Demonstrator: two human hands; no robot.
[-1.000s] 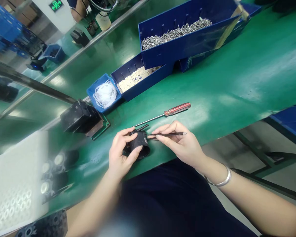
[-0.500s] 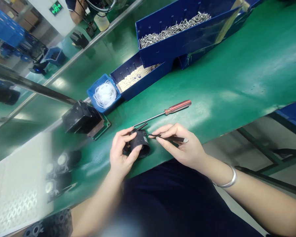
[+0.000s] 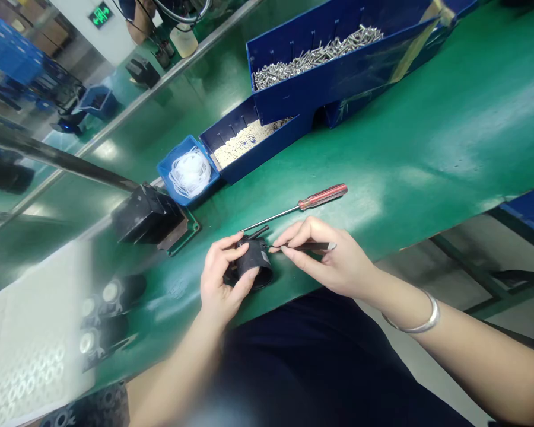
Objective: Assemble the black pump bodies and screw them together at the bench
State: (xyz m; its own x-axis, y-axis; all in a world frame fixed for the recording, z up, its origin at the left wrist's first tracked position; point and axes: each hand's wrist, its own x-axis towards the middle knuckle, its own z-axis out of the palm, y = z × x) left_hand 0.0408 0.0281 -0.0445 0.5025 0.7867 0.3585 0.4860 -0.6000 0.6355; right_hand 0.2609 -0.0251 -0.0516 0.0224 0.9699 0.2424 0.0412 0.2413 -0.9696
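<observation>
My left hand (image 3: 225, 276) is closed around a black cylindrical housing (image 3: 254, 256) close to the table's front edge. The housing lies on its side, its round open end toward me, with a pale label on its wall and a short black stub on top. Between the thumb and fingers of my right hand (image 3: 324, 255) is a pair of dark tweezers (image 3: 309, 246), held nearly level. Their tip points left and reaches the upper right side of the housing; whether it touches or grips anything is too small to tell. Just behind lies a screwdriver (image 3: 323, 197) with a red striped handle.
Behind stand a blue bin of metal screws (image 3: 315, 59), a bin of small cream-coloured parts (image 3: 240, 145) and a blue box of white rings (image 3: 190, 172). A black block (image 3: 148, 213) sits to the left. Several dark parts with pale discs (image 3: 111, 290) stand near a white sheet (image 3: 31, 332).
My right hand has tilted slightly, bringing the tweezers closer to level. The left hand still holds the housing. The whole view has shifted slightly.
</observation>
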